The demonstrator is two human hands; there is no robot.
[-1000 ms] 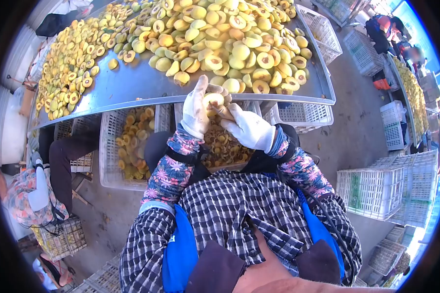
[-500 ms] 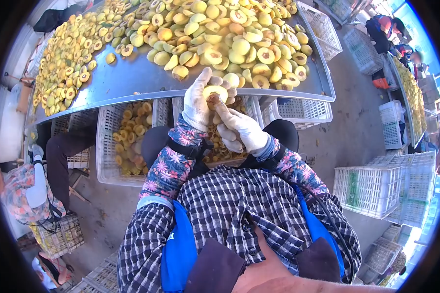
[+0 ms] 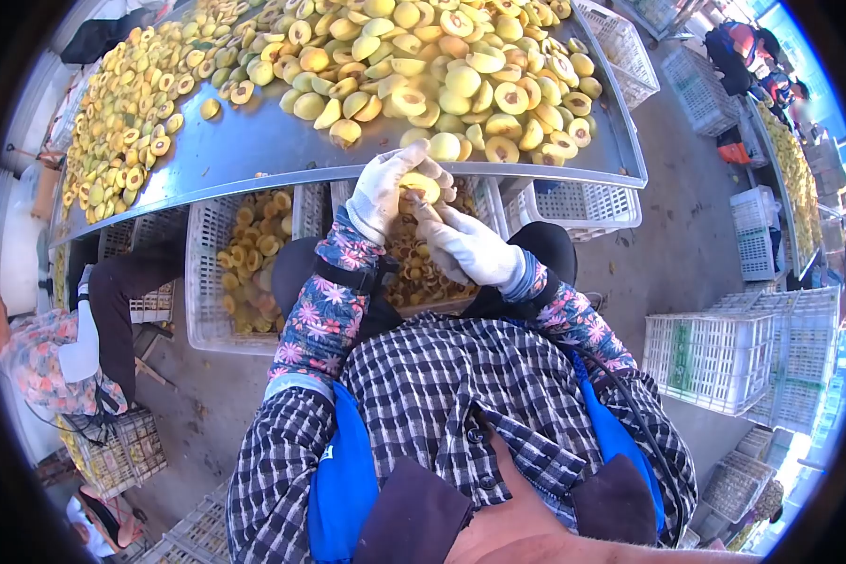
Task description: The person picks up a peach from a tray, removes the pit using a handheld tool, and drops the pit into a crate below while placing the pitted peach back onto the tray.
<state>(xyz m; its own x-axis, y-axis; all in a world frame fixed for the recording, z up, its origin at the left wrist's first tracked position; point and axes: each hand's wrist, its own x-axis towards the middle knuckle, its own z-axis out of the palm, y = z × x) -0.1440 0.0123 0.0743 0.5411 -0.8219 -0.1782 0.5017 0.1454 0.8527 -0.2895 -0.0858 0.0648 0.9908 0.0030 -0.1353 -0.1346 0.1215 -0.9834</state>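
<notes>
My left hand (image 3: 391,195), in a whitish work glove, is closed around a yellow apricot half (image 3: 421,185), its cut face tilted toward me. Close against that fruit is my right hand (image 3: 479,248), gloved too, with its fingers curled and the fingertips at the brown centre of the half. Whatever those right fingers grip is too small and hidden to make out. Both hands are just in front of the metal table's edge (image 3: 282,179), above a crate of brownish fruit pieces (image 3: 428,268) between my knees.
A large heap of apricot halves (image 3: 461,80) covers much of the metal table. Left of my knees stands a white crate of fruit halves (image 3: 254,246). Stacked crates (image 3: 710,362) are on the right. A co-worker (image 3: 61,362) sits at the left; other people (image 3: 757,56) are far right.
Both hands have come slightly down toward me with the apricot half. It has tilted, and the right fingers have stayed pressed at its centre.
</notes>
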